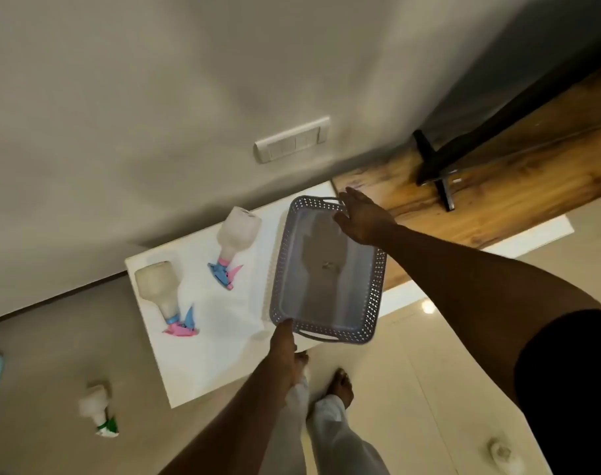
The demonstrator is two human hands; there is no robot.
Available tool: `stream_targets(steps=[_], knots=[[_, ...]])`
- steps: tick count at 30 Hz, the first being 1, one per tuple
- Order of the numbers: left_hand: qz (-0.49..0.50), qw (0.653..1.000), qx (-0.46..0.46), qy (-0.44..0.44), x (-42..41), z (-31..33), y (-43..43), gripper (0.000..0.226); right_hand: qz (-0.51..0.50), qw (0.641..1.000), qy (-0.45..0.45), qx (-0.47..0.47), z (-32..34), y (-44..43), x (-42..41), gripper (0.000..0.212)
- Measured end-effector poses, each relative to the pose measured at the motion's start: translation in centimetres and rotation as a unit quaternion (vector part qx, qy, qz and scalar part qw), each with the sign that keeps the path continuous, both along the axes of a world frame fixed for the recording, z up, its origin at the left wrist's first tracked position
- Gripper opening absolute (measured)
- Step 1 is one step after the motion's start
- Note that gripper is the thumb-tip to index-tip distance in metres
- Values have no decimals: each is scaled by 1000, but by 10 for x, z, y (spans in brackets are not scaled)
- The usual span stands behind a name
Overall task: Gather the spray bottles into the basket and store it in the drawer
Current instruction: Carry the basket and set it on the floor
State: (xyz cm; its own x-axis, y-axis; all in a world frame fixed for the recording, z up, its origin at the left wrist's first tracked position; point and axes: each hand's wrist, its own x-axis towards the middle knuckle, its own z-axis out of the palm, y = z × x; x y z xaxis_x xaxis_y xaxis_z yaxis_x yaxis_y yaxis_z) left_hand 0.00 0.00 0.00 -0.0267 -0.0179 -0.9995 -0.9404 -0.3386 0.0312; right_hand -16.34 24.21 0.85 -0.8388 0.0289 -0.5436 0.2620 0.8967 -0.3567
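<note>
An empty grey perforated basket (380,282) sits on the right part of a small white table (223,344). My left hand (285,342) grips its near left corner by the rim. Over the far handle my right hand (360,216) is spread, fingers apart, touching the rim. Two translucent spray bottles lie on the table left of the basket: one with a blue trigger (237,231) farther back, one with a pink trigger (160,291) nearer the left edge. A third bottle with a green trigger (98,409) lies on the floor at lower left.
A grey wall with a switch plate (292,140) runs behind the table. A wooden shelf (498,186) with a black stand (436,166) lies at the right. My feet (340,389) are on the tiled floor. A small white object (504,454) lies at lower right.
</note>
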Motion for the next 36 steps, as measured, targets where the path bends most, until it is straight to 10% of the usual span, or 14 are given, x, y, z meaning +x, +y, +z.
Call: stream_targets(steps=[19, 36], knots=[[-23, 993, -37, 110, 9, 21, -32, 19, -239, 971, -10, -23, 9, 22, 99, 44], [-366, 891, -53, 263, 50, 86, 77, 17, -703, 696, 109, -98, 83, 46, 454, 30]])
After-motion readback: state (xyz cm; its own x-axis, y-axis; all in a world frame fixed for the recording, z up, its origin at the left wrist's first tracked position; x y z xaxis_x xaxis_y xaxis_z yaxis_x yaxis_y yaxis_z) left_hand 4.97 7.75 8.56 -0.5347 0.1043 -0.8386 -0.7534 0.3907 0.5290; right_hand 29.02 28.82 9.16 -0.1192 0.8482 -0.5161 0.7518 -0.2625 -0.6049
